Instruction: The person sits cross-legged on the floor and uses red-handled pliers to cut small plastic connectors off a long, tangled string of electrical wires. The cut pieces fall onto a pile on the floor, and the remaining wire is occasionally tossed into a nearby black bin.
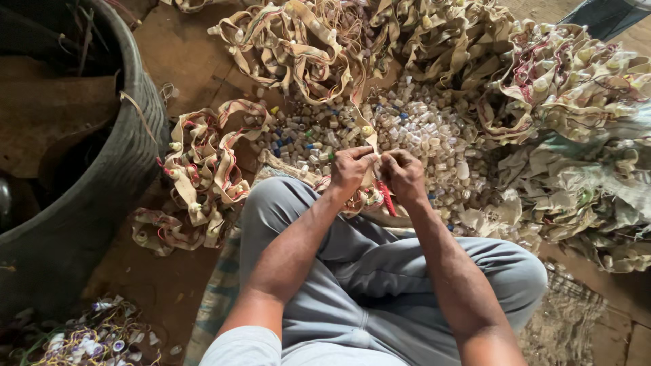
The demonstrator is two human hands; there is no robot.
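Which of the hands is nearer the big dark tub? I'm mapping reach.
Left. The left hand sits on the side of the tub; the right hand lies beyond it.

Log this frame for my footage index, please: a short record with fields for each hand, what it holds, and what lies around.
left hand: pinches a beige strip
right hand: grips the same strip, beside a red cord
ahead: heap of small caps
around: bundles of strips
far left: dark tub
posture: seated, grey trousers
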